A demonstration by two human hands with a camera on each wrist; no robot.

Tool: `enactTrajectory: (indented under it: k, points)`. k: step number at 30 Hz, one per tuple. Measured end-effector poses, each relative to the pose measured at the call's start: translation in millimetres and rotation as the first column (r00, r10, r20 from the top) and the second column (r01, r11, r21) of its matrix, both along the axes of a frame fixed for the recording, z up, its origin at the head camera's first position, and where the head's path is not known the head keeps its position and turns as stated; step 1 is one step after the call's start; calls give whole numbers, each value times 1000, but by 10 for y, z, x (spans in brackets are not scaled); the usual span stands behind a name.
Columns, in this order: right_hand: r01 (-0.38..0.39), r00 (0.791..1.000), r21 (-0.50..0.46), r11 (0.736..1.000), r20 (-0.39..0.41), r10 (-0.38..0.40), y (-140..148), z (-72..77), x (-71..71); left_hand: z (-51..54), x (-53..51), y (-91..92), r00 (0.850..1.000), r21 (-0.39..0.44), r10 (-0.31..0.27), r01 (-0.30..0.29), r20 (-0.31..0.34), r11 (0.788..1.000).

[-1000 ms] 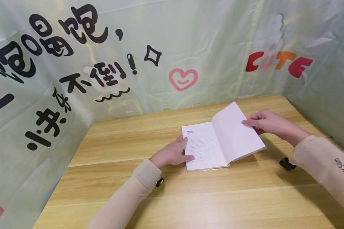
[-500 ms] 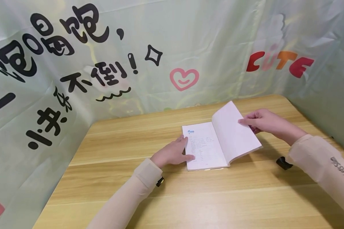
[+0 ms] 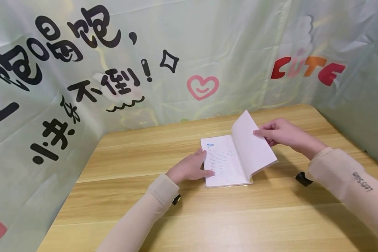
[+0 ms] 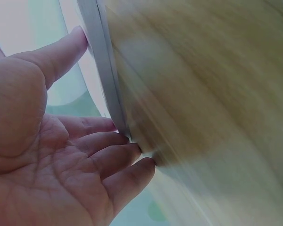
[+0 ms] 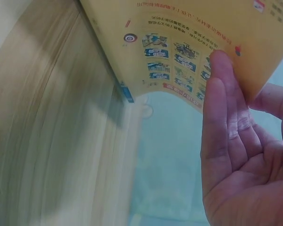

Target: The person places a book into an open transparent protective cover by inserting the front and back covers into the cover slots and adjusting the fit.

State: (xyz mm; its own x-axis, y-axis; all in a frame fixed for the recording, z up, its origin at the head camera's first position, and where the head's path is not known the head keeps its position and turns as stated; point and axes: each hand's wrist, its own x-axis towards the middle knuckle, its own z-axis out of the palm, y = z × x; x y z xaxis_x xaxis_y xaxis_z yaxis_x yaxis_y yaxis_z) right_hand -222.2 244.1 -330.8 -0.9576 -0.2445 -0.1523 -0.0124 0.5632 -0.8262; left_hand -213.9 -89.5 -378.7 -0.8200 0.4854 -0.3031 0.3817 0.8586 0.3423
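An open book point(image 3: 224, 164) lies on the wooden table, its left page printed with small text under a blue heading. The book's right part stands raised and tilted, a plain white page point(image 3: 252, 147) facing up. My right hand point(image 3: 281, 134) pinches the outer edge of that raised part, thumb on the white page and fingers behind. In the right wrist view its underside is a yellow cover point(image 5: 179, 52) with small pictures. My left hand point(image 3: 190, 167) rests at the book's left edge, thumb on the printed page, other fingers fairly straight along the edge and table point(image 4: 118, 141).
The wooden table point(image 3: 138, 154) extends around the book on all sides. A pale curtain point(image 3: 233, 42) with black lettering, a pink heart and the word CUTE hangs behind and at both sides. Dark wrist cameras point(image 3: 303, 179) sit under both sleeves.
My right hand has moved left, bringing the raised part of the book to a steeper tilt over the spine. The left hand stays in place.
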Motion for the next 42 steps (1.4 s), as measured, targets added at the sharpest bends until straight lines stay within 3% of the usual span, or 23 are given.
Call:
enactTrajectory:
  k: [20, 42]
  points:
    - [-36, 999, -68, 997, 29, 38, -323, -11, -69, 12, 13, -8, 1000, -6, -2, 2, 4, 1000]
    - [-81, 997, -23, 996, 6, 81, -635, -53, -123, -15, -8, -29, 1000, 0, -19, 19, -12, 1000]
